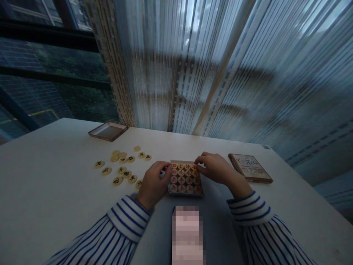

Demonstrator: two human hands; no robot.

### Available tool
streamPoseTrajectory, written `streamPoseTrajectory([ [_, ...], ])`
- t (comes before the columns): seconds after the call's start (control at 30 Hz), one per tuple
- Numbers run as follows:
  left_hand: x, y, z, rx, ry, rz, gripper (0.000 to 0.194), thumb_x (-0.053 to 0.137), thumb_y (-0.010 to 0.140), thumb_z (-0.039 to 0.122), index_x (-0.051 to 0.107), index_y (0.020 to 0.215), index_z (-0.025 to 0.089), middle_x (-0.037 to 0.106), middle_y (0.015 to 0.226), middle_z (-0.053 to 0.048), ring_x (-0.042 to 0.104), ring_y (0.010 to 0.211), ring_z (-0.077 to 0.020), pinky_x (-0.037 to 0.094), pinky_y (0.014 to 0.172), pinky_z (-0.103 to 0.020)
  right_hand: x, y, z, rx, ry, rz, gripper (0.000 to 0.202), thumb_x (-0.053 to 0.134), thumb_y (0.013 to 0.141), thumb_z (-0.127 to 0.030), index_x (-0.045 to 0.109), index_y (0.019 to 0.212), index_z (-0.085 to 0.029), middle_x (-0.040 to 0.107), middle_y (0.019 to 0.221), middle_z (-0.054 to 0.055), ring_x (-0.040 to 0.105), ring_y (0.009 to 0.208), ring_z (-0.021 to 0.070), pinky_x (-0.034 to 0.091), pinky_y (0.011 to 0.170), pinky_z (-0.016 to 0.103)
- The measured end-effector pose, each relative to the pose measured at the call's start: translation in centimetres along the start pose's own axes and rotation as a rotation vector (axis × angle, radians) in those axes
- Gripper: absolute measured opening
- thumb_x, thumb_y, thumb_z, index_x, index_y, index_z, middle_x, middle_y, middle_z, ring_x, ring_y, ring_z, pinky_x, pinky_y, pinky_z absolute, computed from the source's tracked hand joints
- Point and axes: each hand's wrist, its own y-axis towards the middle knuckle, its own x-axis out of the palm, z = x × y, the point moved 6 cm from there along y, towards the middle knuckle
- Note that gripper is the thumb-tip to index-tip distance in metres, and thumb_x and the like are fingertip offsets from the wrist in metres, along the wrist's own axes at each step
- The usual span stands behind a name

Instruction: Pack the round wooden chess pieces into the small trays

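A small square open box (185, 195) lies in front of me, filled with rows of round xiangqi pieces (181, 180) marked in red characters. My left hand (154, 180) is at the box's upper left corner, thumb and fingers closed on its edge. At the upper right corner is my right hand (216, 169), its thumb and forefinger bent around the end red xiangqi piece (194, 167) of the far row, partly covering it. Left of my left hand, loose xiangqi pieces (127, 174) with black characters lie scattered; some show blank faces.
An open, shallow box part (121, 137) sits at the table's far left. A closed box with a printed cover (250, 167) lies to the right. Near me is a phone (187, 235) with a blurred screen. The white table (55, 176) backs onto string curtains (176, 73) and a window.
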Motion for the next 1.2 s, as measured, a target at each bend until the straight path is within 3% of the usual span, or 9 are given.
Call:
streamPoseTrajectory([
  [0.17, -0.1, 0.0, 0.0, -0.012, 0.011, 0.015, 0.018, 0.047, 0.083, 0.024, 0.063, 0.084, 0.015, 0.066, 0.081, -0.005, 0.060, 0.074, -0.0164, 0.049, 0.066, -0.029, 0.0, 0.3, -1.4, -0.046, -0.007, 0.092, 0.022, 0.047, 0.084, -0.027, 0.067, 0.092, -0.020, 0.063, 0.094, 0.007, 0.058, 0.086, 0.0201, 0.038, 0.073, 0.032],
  [0.37, 0.0, 0.1, 0.0, -0.021, 0.006, 0.008, 0.018, 0.047, 0.083, 0.024, 0.063, 0.085, 0.015, 0.066, 0.082, -0.006, 0.060, 0.075, -0.0168, 0.049, 0.066, -0.029, 0.7, 1.1, -3.3, -0.096, 0.051, 0.185, 0.022, 0.051, 0.085, -0.030, 0.067, 0.098, -0.024, 0.059, 0.107, 0.008, 0.052, 0.098, 0.0213, 0.035, 0.082, 0.036],
  [0.57, 0.0, 0.0, -0.1, -0.011, 0.015, 0.017, 0.017, 0.047, 0.082, 0.022, 0.063, 0.084, 0.016, 0.066, 0.081, -0.005, 0.060, 0.075, -0.0165, 0.049, 0.067, -0.029, 1.2, 1.5, -3.8, -0.083, 0.071, 0.155, 0.024, 0.050, 0.085, -0.029, 0.066, 0.103, -0.028, 0.054, 0.121, 0.009, 0.048, 0.107, 0.0235, 0.034, 0.086, 0.040],
  [1.2, 0.1, 0.0, 0.1, 0.000, 0.002, 0.003, 0.017, 0.046, 0.083, 0.022, 0.062, 0.083, 0.015, 0.065, 0.081, -0.005, 0.060, 0.076, -0.0166, 0.048, 0.068, -0.029, 1.6, 1.8, -4.1, -0.090, 0.033, 0.051, 0.032, 0.043, 0.088, -0.028, 0.059, 0.115, -0.033, 0.049, 0.128, 0.010, 0.044, 0.114, 0.0271, 0.032, 0.089, 0.045],
])
